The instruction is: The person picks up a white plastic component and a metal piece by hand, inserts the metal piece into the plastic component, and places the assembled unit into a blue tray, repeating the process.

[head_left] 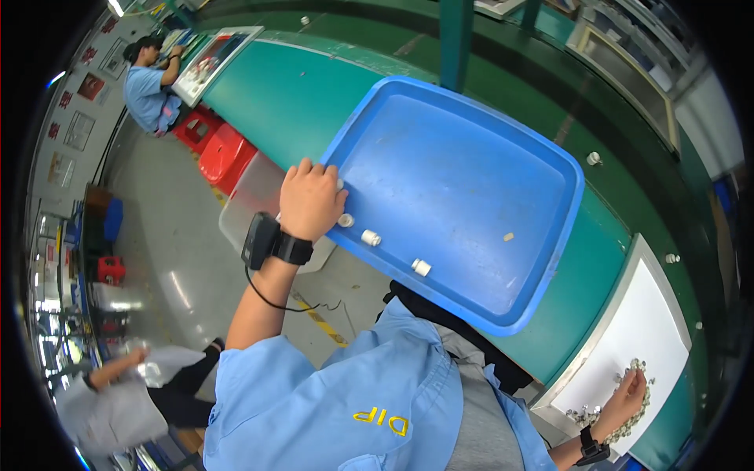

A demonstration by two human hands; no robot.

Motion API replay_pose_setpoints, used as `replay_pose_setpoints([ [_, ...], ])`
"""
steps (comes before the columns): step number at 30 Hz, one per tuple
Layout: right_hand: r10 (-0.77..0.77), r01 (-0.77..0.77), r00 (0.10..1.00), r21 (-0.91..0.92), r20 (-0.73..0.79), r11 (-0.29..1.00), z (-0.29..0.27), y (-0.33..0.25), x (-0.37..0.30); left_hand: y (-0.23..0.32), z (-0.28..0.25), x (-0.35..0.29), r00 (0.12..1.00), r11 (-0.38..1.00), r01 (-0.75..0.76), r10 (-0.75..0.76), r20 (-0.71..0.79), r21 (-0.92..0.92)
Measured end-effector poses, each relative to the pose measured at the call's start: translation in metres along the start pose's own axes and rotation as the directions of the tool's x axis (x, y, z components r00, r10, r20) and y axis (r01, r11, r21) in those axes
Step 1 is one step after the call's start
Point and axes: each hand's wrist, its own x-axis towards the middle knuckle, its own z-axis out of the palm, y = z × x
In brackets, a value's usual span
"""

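Note:
My left hand (pixel 311 198) is at the left corner of a blue tray (pixel 463 118), fingers curled and closed. A bit of a small white cylindrical part (pixel 340 184) shows between its thumb and index finger. Just beside that hand lies another white part (pixel 345 220). Two stepped white cylinders, one nearer (pixel 371 237) and one farther right (pixel 421 268), rest along the tray's near side. My right hand (pixel 624 402) reaches down to a white framed board (pixel 640 314), fingertips together over a cluster of small metallic-looking parts (pixel 583 416); what it pinches is hidden.
A small beige piece (pixel 509 236) lies in the tray, which sits on a green workbench (pixel 275 94). A clear plastic bin (pixel 250 200) and red stools (pixel 226 157) stand to the left. One person (pixel 149 90) works at the bench's far end; another (pixel 118 400) is at the lower left.

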Motion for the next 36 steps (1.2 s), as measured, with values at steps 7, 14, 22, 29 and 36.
replay_pose_setpoints([
  [7, 0.045, -0.017, 0.994, 0.262, -0.098, 0.965, -0.001, -0.020, -0.028, 0.015, 0.023, 0.017, 0.999, 0.999, -0.006, 0.004, 0.042, 0.051],
  [14, 0.136, -0.033, 0.990, 0.840, -0.049, 0.542, -0.028, -0.077, -0.042, -0.035, 0.077, 0.034, 0.979, 0.977, -0.195, 0.200, 0.046, -0.084],
  [22, 0.053, -0.047, 0.998, 0.966, 0.035, 0.256, -0.033, -0.057, -0.054, 0.012, 0.056, 0.058, 0.979, 0.879, -0.188, 0.205, -0.010, -0.439],
  [29, -0.008, -0.055, 0.998, 0.997, 0.055, -0.046, -0.011, -0.078, -0.058, 0.232, -0.046, 0.008, 0.818, 0.070, 0.236, 0.524, 0.238, -0.969],
  [36, -0.159, 0.182, 0.977, 0.938, -0.140, 0.294, 0.009, -0.145, -0.066, 0.337, -0.059, -0.026, 0.316, -0.325, 0.759, 0.941, -0.117, -0.564],
])
